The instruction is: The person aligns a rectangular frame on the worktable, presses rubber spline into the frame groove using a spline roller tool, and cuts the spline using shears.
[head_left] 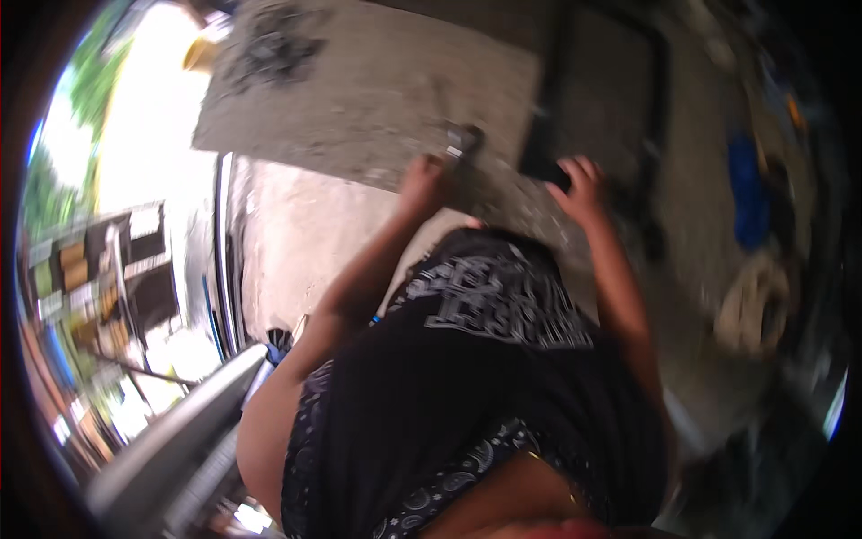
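Filling the far left were blurry shelves (99, 278) stacked with bits and pieces, next to a really bright outdoor patch. Moving right, a yellowish container (199, 56) stood by the edge of a dusty grey board (359, 99), and a dark crumbly heap (274, 49) lay on the board's far left part. Near the middle, the person's left hand (426, 180) looked curled up over the near edge, with a dark-headed tool (464, 139) just beyond the knuckles. Too smeary to tell if it was actually gripping that tool, tbh. The person's black shirt (476, 377) took up the space below. Further right, the right hand (584, 187) had its thumb and fingers spread apart at the lower left part of a dark rectangular panel (606, 99); couldn't tell if they touched. Way over right: something blue (748, 193), then a beige bundle (754, 305) nearer the person.
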Demonstrator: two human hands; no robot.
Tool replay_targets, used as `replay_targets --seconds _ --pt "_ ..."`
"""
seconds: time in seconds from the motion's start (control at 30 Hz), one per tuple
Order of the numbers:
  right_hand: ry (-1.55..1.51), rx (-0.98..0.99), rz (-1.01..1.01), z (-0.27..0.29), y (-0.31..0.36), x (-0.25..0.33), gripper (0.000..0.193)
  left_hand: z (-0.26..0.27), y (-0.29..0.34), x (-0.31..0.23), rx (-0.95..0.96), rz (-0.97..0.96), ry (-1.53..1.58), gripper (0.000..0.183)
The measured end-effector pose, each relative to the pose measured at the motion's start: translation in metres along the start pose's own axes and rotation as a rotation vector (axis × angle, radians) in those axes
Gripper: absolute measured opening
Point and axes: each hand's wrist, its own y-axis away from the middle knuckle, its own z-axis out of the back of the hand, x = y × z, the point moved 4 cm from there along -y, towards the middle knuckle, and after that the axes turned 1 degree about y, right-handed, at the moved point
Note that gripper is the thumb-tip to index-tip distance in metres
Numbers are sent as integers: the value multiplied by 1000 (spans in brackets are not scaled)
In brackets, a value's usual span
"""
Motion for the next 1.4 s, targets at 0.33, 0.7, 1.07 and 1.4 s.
replay_targets --seconds 0.33,0.7,1.07,1.4 --pt "144 8 -143 -2 14 11 46 69 -53 168 -690 276 259 45" --pt "286 -157 -184 35 39 64 43 190 -164 268 -324 755 -188 39" --pt "-608 65 -567 -19 -13 102 29 117 -35 31 1 70 224 18" --pt "-1903 494 -780 -1 -134 153 43 125 29 -90 371 -749 513 20"
